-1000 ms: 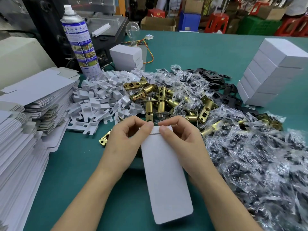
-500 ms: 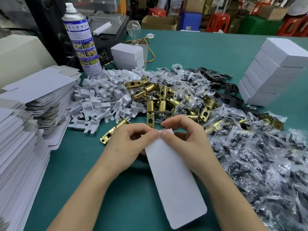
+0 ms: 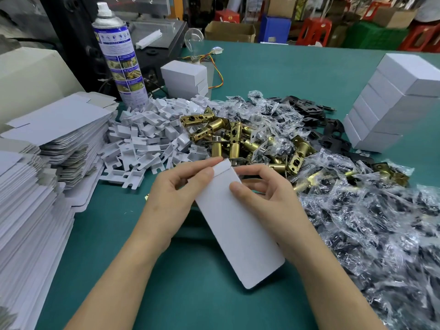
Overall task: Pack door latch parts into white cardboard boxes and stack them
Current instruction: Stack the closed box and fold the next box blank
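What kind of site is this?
Probably a hardware-factory packing bench: heaped brass-coloured metal latch bolts, stacks of flat white cardboard box blanks, a stack of closed white cardboard boxes, and the left hand and right hand holding a long white cardboard box.

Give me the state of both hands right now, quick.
Left hand: closed, pinching the far end of the white box.
Right hand: closed, gripping the same white box.
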{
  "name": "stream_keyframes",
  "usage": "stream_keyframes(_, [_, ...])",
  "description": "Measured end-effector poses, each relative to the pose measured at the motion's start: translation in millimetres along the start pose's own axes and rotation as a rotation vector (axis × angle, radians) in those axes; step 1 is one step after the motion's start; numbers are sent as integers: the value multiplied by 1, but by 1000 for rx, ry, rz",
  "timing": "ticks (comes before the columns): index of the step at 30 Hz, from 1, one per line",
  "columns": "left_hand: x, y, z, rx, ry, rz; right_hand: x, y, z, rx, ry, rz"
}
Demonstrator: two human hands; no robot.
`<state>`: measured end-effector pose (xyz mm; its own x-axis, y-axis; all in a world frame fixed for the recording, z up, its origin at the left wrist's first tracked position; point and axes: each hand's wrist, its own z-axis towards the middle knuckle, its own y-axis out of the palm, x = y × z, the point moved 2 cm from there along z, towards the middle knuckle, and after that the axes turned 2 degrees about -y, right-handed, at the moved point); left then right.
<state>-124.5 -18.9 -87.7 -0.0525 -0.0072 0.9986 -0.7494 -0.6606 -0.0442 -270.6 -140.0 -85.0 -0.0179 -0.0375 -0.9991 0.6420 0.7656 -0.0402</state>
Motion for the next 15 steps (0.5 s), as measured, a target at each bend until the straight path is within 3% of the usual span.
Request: stream_keyframes(15, [1, -2, -1, 0, -10, -31, -1, -1, 0, -13, -50, -27])
